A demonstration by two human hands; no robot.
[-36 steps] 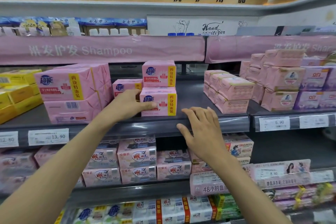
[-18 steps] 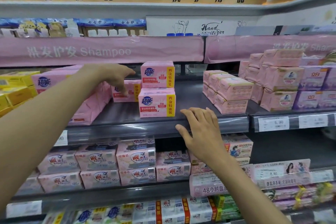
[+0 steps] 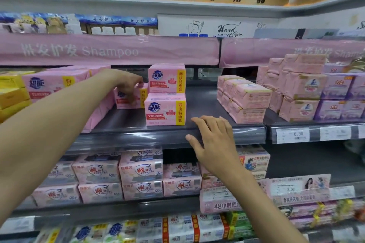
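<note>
In the head view the left hand (image 3: 126, 85), middle left of the frame, is blurred; its fingers curl down over the top and front of a small pink pack (image 3: 121, 103) and grip it, while the thumb is hidden behind the hand; the pack's print is mostly covered, with only a yellow strip showing at its right end. This pack sits deep on the grey shelf (image 3: 138, 138), just behind and left of a stack of two like packs (image 3: 166, 109), and whether it touches the stack cannot be told. The right hand (image 3: 213, 140), at frame centre, lies flat on the shelf's front lip with fingers spread and nearly straight, holding nothing. A large pink bundle (image 3: 49, 87) at left is partly hidden by the left forearm; yellow packs (image 3: 11, 92) are cut off by the left edge. Bare shelf lies in front of the gripped pack, and a wider bare stretch lies between the stack and the pale pink packs (image 3: 245, 100) to the right; the pink banner (image 3: 98, 51) hangs low above, close over the stack's top.
</note>
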